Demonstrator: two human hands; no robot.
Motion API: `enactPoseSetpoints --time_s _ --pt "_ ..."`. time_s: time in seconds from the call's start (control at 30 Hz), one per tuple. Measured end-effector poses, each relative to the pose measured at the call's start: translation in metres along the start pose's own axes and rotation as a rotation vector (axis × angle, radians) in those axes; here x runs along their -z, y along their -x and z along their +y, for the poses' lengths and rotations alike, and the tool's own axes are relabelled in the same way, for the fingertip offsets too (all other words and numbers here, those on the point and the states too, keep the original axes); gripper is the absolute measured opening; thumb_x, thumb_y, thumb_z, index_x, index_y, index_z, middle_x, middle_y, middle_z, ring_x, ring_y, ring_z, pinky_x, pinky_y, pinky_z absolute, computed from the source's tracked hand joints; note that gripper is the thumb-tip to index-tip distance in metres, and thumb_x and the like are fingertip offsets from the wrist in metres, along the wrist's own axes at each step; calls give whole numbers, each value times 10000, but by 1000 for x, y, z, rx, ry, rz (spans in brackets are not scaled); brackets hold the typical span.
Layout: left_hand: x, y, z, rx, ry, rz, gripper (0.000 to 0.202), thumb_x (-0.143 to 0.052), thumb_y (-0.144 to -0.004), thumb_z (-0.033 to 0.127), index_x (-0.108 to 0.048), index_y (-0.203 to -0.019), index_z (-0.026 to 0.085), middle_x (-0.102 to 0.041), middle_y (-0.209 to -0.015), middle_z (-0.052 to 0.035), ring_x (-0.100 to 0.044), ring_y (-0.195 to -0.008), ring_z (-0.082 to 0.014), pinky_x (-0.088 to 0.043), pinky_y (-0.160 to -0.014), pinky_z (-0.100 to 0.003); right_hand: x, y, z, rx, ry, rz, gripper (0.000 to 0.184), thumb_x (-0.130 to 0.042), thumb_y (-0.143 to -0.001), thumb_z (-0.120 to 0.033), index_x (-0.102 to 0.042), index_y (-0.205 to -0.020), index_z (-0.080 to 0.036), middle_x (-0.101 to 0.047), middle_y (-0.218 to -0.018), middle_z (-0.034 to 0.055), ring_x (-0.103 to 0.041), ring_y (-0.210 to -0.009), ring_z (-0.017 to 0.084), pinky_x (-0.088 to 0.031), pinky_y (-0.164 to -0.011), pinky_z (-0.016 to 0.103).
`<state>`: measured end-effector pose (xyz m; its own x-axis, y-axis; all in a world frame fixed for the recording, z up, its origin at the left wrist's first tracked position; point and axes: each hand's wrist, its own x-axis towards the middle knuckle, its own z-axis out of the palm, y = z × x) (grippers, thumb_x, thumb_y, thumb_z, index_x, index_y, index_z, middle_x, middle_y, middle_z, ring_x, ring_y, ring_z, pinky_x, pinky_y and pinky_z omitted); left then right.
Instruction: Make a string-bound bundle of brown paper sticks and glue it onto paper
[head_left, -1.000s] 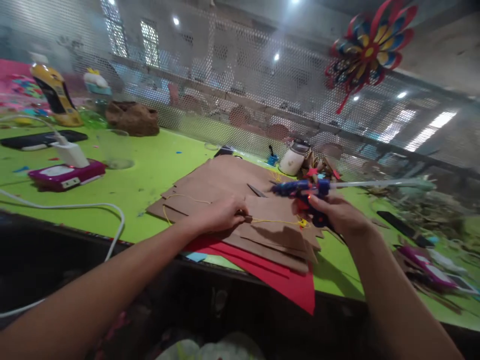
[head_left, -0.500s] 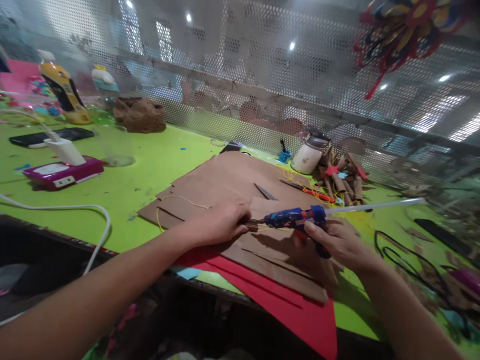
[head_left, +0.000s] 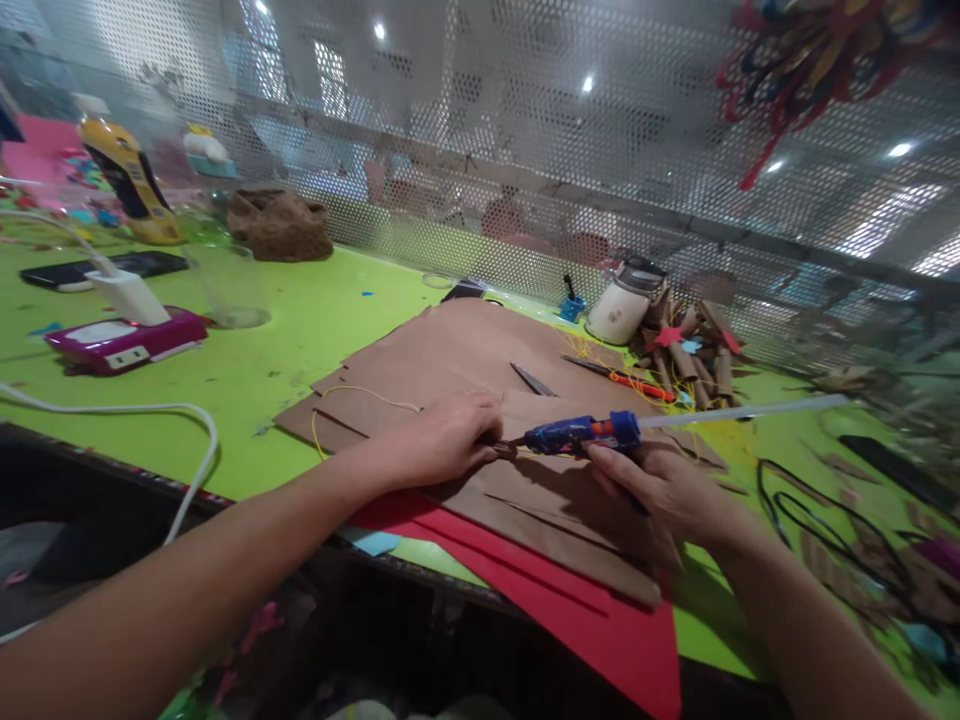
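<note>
My right hand [head_left: 664,490] grips a blue glue gun [head_left: 577,435] with a long clear glue stick [head_left: 742,411] poking out behind it. The gun's nozzle points left at the fingertips of my left hand [head_left: 446,440]. That hand is closed in a pinch on a small dark piece and a thin yellow string [head_left: 360,395], pressing down on a stack of brown cardboard sheets [head_left: 465,355]. Under the cardboard lies a red sheet [head_left: 600,625] that juts over the table's near edge.
The lime-green table [head_left: 300,330] carries a magenta device with a white charger [head_left: 124,335], a white cable [head_left: 172,420], a phone [head_left: 97,270], a yellow bottle [head_left: 131,180], a white jar [head_left: 619,310], brown paper rolls [head_left: 690,355] and black cords [head_left: 817,520]. Perforated metal mesh [head_left: 525,150] walls the back.
My right hand has brought the glue gun down and left until its nozzle meets my left fingertips. My left hand has stayed on the cardboard.
</note>
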<state>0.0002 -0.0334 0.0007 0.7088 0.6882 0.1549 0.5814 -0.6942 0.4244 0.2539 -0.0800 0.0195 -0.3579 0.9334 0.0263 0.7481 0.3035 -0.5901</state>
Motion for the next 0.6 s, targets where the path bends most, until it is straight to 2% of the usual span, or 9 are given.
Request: enactPoseSetpoints --time_s 0.2,0.37,0.5,0.6 --pt "-1 0 0 -8 15 7 172 -463 -884 283 -595 -872 172 -563 -888 -48 -511 -780 -149 -389 -684 -250 1 1 4 12 6 3 465 -392 -875 -549 -458 -582 -193 -388 -515 -27 -335 -469 97 -282 -428 228" --pt "-1 0 1 1 12 -3 158 -467 -882 272 -591 -875 175 -566 -887 -41 -512 -767 -142 -385 -677 -246 6 3 3 17 -4 9 469 -388 -882 -530 -466 -565 -193 -440 -532 -9 -402 -506 109 -360 -486 228" --pt "-2 -1 -1 -4 -1 4 172 -459 -888 286 -586 -867 173 -567 -886 -42 -510 -763 -140 -387 -675 -242 4 3 2 13 21 -1 474 -407 -870 -533 -464 -539 -198 -459 -518 -7 -412 -489 116 -340 -460 231" --pt "-2 -1 -1 -18 -1 10 183 -455 -891 294 -585 -855 171 -564 -889 -42 -509 -767 -141 -392 -680 -244 1 2 2 29 23 6 436 -402 -877 -525 -515 -606 -202 -469 -538 -8 -413 -495 123 -326 -450 233"
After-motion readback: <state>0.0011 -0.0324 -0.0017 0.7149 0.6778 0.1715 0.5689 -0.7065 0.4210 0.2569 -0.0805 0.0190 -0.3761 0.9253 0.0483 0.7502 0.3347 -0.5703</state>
